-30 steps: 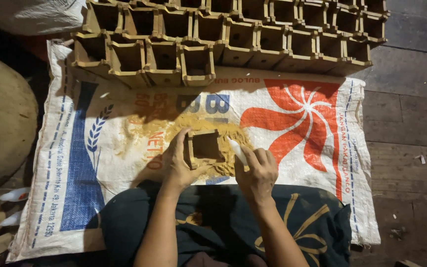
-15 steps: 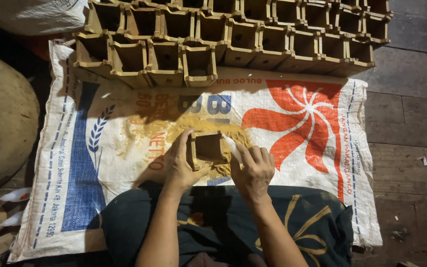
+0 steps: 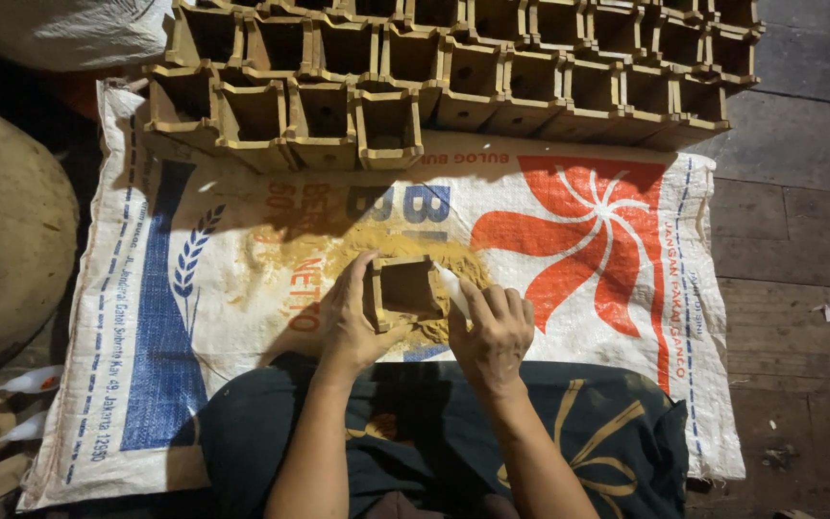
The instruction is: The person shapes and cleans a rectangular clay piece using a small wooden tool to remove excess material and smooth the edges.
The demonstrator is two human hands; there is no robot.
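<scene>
Over yellow dust on a woven sack (image 3: 569, 221), square brown clay box (image 3: 405, 290), open-topped, left hand (image 3: 353, 322) fingers gripping it, right hand (image 3: 492, 332) pinching a white tool (image 3: 453, 288).

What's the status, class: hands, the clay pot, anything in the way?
Left hand grips square clay pot. Right hand holds white tool at pot's rim. Pot sits in yellow powder on woven sack. Rows of finished pots beyond, clear of hands.
</scene>
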